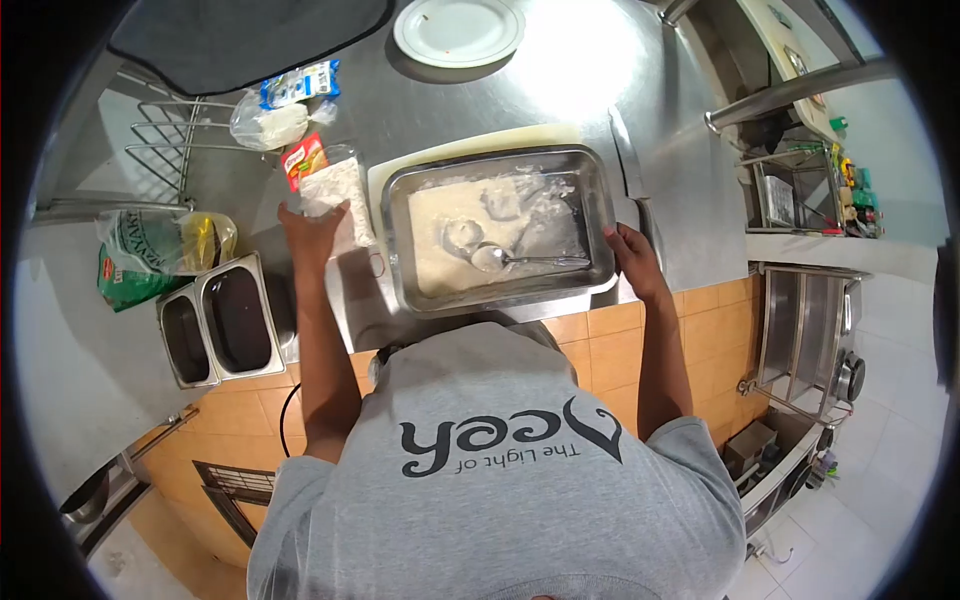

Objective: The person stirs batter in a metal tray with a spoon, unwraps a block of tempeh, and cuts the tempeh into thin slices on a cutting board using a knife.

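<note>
A rectangular metal tray (400, 292) with white flour (440, 210) in it sits on a pale cutting board (480, 138). A metal spoon (545, 262) lies in the tray, its bowl in the flour. My right hand (634, 258) grips the tray's right rim, thumb on top. Left of the tray is a clear plastic bag of white flour (338, 188). My left hand (315, 228) holds this bag near its lower left part, thumb and fingers on either side. A red and yellow sachet (304, 160) lies just beyond the bag.
A white plate (458, 32) stands at the back of the steel counter (600, 110). A blue and white packet (302, 84) lies at back left, near a wire rack (160, 130). Two metal containers of dark liquid (238, 320) stand at left. A knife (628, 150) lies right of the tray.
</note>
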Available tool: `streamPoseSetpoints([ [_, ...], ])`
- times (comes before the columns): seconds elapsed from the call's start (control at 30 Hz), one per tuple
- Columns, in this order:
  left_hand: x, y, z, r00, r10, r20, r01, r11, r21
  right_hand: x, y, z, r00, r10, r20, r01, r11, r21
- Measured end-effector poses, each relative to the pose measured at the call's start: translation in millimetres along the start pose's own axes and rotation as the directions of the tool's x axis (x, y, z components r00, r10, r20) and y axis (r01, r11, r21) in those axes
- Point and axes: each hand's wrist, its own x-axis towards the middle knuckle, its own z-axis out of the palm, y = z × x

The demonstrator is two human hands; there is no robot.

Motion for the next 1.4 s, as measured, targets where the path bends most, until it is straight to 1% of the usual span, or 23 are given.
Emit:
streamPoseSetpoints([
  [0.03,3.5,2.3,-0.6,0.997,-0.036,0.064,0.039,0.998,-0.044,-0.5,3.0,-2.0,1.000,-0.004,-0.007,0.004,1.000,-0.005],
  [0.07,9.8,2.2,-5.4,0.977,-0.113,0.179,0.134,0.985,-0.109,-2.2,5.7,-3.1,0.999,-0.028,-0.025,0.029,0.999,0.018],
  [0.13,11.6,17.4,-18.5,0.935,-0.220,0.279,0.265,0.955,-0.136,-6.5,9.5,-4.5,0.995,-0.080,-0.057,0.084,0.994,0.065],
  [0.17,9.7,27.6,-22.6,0.907,-0.270,0.324,0.329,0.933,-0.142,-12.9,8.6,-12.6,0.990,-0.070,-0.121,0.079,0.994,0.070],
  [0.2,9.5,31.7,-27.0,0.876,-0.272,0.398,0.366,0.913,-0.180,-23.9,4.1,-22.1,0.982,-0.058,-0.181,0.073,0.994,0.076],
  [0.23,9.4,30.2,-25.7,0.885,-0.268,0.382,0.356,0.917,-0.182,-32.1,4.0,-29.5,0.971,-0.043,-0.237,0.064,0.995,0.080],
  [0.3,9.7,24.3,-24.6,0.901,-0.263,0.344,0.339,0.923,-0.183,-37.5,42.3,-61.6,0.931,-0.165,-0.326,0.194,0.979,0.057],
  [0.37,4.1,33.1,-26.3,0.931,-0.236,0.278,0.292,0.940,-0.179,-52.1,53.2,-83.3,0.866,-0.136,-0.482,0.204,0.975,0.091],
  [0.43,-0.5,38.3,-29.9,0.943,-0.220,0.249,0.270,0.944,-0.189,-67.7,58.3,-108.1,0.807,-0.163,-0.567,0.256,0.963,0.088],
  [0.5,-3.3,40.3,-30.3,0.944,-0.209,0.257,0.267,0.939,-0.217,-78.2,54.8,-119.8,0.749,-0.102,-0.655,0.303,0.932,0.201],
  [0.53,-3.3,34.3,-29.1,0.938,-0.213,0.273,0.287,0.920,-0.268,-82.9,53.3,-124.8,0.715,-0.065,-0.696,0.329,0.910,0.253],
  [0.63,-1.1,18.9,-29.5,0.929,-0.197,0.314,0.320,0.854,-0.410,-95.2,79.3,-149.4,0.653,-0.023,-0.757,0.321,0.914,0.249],
  [0.67,-3.9,19.0,-31.7,0.930,-0.183,0.319,0.319,0.834,-0.451,-101.0,121.3,-171.7,0.679,-0.048,-0.733,0.336,0.908,0.251],
  [0.77,-14.6,40.0,-45.7,0.905,-0.155,0.396,0.359,0.778,-0.516,-103.5,153.5,-171.8,0.611,0.040,-0.791,0.359,0.876,0.321],
  [0.83,-23.2,55.6,-49.7,0.891,-0.103,0.441,0.358,0.757,-0.547,-104.2,148.4,-157.3,0.569,0.110,-0.815,0.371,0.850,0.374],
  [0.93,-29.4,68.8,-40.4,0.842,0.062,0.536,0.280,0.799,-0.532,-103.2,155.0,-146.2,0.539,0.166,-0.826,0.371,0.834,0.409],
  [1.0,-40.7,83.7,-26.8,0.817,0.093,0.569,0.308,0.765,-0.566,-98.3,154.7,-141.4,0.514,0.184,-0.838,0.378,0.828,0.414],
  [1.1,-54.8,104.0,-1.0,0.760,0.148,0.633,0.354,0.722,-0.594,-85.4,153.4,-135.6,0.497,0.119,-0.860,0.418,0.835,0.357],
  [1.13,-60.2,110.7,5.6,0.742,0.153,0.652,0.371,0.718,-0.590,-80.1,156.9,-135.4,0.452,0.143,-0.880,0.402,0.849,0.344],
  [1.2,-66.3,117.4,17.5,0.700,0.182,0.690,0.403,0.697,-0.593,-73.3,178.0,-147.0,0.406,0.162,-0.899,0.320,0.897,0.306],
  [1.27,-72.7,121.1,29.9,0.685,0.217,0.696,0.404,0.681,-0.610,-69.7,165.1,-141.9,0.365,0.207,-0.908,0.214,0.930,0.298],
  [1.37,-78.7,127.0,39.9,0.672,0.253,0.696,0.413,0.652,-0.636,-75.7,149.9,-133.5,0.362,0.217,-0.907,-0.035,0.975,0.220],
  [1.4,-82.2,130.3,41.1,0.680,0.242,0.692,0.417,0.648,-0.637,-76.6,145.4,-131.8,0.365,0.244,-0.899,-0.048,0.969,0.243],
])
